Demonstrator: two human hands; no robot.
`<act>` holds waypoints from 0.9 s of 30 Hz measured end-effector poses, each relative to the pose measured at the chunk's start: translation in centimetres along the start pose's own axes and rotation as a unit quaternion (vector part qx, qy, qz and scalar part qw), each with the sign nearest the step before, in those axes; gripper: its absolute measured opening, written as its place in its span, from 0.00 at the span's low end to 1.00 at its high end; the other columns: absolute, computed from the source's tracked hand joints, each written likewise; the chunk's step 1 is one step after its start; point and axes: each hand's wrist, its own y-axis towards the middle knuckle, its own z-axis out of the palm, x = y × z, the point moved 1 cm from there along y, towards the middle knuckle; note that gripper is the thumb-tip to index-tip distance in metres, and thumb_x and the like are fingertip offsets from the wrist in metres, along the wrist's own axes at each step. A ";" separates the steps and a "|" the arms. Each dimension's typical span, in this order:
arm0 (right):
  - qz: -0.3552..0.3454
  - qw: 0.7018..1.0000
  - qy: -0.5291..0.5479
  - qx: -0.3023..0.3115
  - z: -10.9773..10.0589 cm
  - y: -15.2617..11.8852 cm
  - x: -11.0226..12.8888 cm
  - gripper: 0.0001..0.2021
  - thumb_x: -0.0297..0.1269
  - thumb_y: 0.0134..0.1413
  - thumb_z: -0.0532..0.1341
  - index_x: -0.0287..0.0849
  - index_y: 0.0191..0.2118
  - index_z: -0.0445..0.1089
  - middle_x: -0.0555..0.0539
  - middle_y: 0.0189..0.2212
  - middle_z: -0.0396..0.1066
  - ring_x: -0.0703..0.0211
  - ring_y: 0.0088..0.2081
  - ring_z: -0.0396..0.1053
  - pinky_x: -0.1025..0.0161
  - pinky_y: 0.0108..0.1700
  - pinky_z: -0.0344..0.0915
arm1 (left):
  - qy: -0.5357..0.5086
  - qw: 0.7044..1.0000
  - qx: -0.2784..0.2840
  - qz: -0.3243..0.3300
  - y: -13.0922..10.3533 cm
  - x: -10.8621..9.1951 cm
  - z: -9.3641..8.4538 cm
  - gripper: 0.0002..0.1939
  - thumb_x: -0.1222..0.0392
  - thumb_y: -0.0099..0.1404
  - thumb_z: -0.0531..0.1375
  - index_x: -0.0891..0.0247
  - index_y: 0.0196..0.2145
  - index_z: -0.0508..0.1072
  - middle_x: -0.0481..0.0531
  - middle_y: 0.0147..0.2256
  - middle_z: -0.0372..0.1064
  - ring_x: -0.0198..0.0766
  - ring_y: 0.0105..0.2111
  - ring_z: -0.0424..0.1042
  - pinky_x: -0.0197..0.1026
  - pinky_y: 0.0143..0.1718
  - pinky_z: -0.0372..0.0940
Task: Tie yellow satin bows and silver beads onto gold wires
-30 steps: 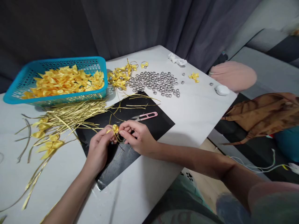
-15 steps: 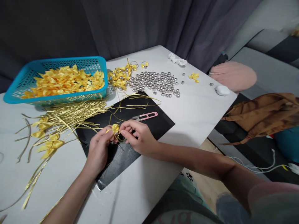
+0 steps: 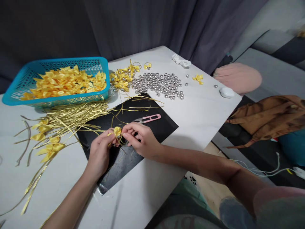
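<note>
Over a black sheet point(image 3: 128, 171), my left hand point(image 3: 102, 148) pinches a small yellow ribbon flower point(image 3: 117, 130) with a silvery bead in it and a gold cord about it. My right hand point(image 3: 140, 140) is closed at the flower's right side, thumb and forefinger pressed together; the cord seems to run into that pinch, though fingers hide part of it. A thin dark, needle-like piece point(image 3: 123, 149) sticks out below the flower. Just beyond my right hand lie thread snips point(image 3: 151, 118) with a pink handle.
A blue basket point(image 3: 107, 74) of yellow ribbon flowers stands at the back left. Gold cords point(image 3: 78, 114) lie before it, some with flowers point(image 3: 51, 149) attached. Silvery beads point(image 3: 157, 84) spread beside finished-looking flower loops point(image 3: 122, 78). A white case point(image 3: 227, 92) sits near the right edge.
Almost nothing differs. Both hands keep the same grip on the flower, and the view has shifted very slightly.
</note>
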 end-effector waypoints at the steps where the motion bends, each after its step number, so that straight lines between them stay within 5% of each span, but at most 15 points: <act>1: -0.003 1.000 0.000 0.000 0.0 0.0 0.0 0.04 0.32 0.56 0.56 0.39 0.33 0.66 0.50 0.31 0.65 0.67 0.29 0.63 0.71 0.28 0.67 | 0.001 1.000 0.000 0.001 0.0 0.0 0.0 0.15 0.65 0.57 0.58 0.61 0.15 0.64 0.44 0.18 0.58 0.33 0.23 0.57 0.35 0.26 0.55; 27: 0.001 0.999 -0.041 0.020 -0.1 0.1 0.1 0.04 0.31 0.57 0.56 0.39 0.34 0.68 0.49 0.31 0.64 0.67 0.30 0.63 0.71 0.29 0.67 | 0.096 0.994 0.035 0.050 0.0 0.3 -0.6 0.15 0.63 0.60 0.56 0.60 0.17 0.65 0.47 0.22 0.58 0.38 0.27 0.58 0.40 0.30 0.56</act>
